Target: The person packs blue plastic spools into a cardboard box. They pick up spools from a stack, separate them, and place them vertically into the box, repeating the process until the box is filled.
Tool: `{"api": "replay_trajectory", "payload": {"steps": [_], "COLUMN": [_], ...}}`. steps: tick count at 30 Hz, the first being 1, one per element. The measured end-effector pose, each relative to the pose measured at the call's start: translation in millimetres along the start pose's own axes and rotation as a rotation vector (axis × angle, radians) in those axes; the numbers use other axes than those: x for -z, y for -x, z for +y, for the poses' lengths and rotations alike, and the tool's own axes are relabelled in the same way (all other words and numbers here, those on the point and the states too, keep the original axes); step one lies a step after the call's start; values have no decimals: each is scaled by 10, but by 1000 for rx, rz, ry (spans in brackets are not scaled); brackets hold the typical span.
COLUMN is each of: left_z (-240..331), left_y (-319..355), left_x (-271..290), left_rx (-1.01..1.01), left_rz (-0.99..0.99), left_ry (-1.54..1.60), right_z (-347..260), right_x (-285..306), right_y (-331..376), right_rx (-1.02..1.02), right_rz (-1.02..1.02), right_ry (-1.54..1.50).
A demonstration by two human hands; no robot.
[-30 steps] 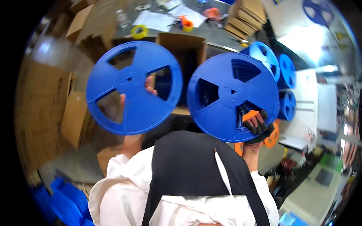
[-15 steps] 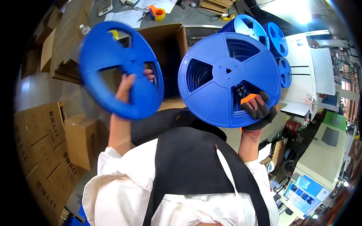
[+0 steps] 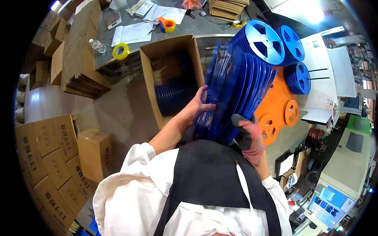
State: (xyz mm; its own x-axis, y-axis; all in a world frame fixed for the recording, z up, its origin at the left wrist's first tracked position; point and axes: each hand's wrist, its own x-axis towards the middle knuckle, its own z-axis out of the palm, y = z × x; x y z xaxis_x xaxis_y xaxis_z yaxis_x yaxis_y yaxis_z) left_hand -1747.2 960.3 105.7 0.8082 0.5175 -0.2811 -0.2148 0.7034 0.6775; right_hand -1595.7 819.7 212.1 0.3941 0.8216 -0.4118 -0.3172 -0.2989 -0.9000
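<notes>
A thick stack of blue plastic reels (image 3: 244,86) is held on edge in front of my apron, its discs slightly fanned and blurred. My bare left hand (image 3: 198,105) grips the leftmost blue reel, with the thumb on the face toward me. My right hand (image 3: 249,137), in a grey and pink glove, is wrapped round the lower right of the stack; its fingertips are partly hidden. Left of the stack, an open cardboard box (image 3: 146,80) holds a row of dark blue reels (image 3: 173,96) standing on edge.
Beyond the stack are more blue reel piles (image 3: 264,41) and an orange surface (image 3: 278,88) with orange reels (image 3: 269,129). The grey workbench (image 3: 136,41) carries papers, yellow tape (image 3: 121,51) and an orange tape dispenser (image 3: 167,25). Flattened cartons (image 3: 82,51) and sealed boxes (image 3: 55,165) stand left.
The single reel in my left hand has moved right and now meets the stack. My right hand has turned the stack from face-up to on edge, uncovering the orange surface and box.
</notes>
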Motion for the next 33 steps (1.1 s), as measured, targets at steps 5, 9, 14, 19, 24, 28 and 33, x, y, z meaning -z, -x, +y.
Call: {"api": "replay_trajectory", "payload": {"steps": [5,9,14,19,24,28,33], "left_z": [481,306,111,203,394,595,623], "left_y": [562,718,708,744,761,934,985], "left_x": [267,544,708,725,799,854,1213], "left_rx": [4,-120,-200,-222,-301,-417,-577], "left_rz": [9,-158,-285,-303,-248,-142,-126], "left_ry": [327,713,843,877,770,743,625], "right_z": [-146,-48,95,191,166,-4,-146], "right_x": [-141,-149,21,65,269,408,373], "right_y": [63,55,92,86,107,58,18], "right_rx": [26,11,37,144,272,348,357], "right_rz": [-33,20,-32,-215,-219,-425,-309], "right_ry": [-188,-510,-601,-695,-760,-955,-1029]}}
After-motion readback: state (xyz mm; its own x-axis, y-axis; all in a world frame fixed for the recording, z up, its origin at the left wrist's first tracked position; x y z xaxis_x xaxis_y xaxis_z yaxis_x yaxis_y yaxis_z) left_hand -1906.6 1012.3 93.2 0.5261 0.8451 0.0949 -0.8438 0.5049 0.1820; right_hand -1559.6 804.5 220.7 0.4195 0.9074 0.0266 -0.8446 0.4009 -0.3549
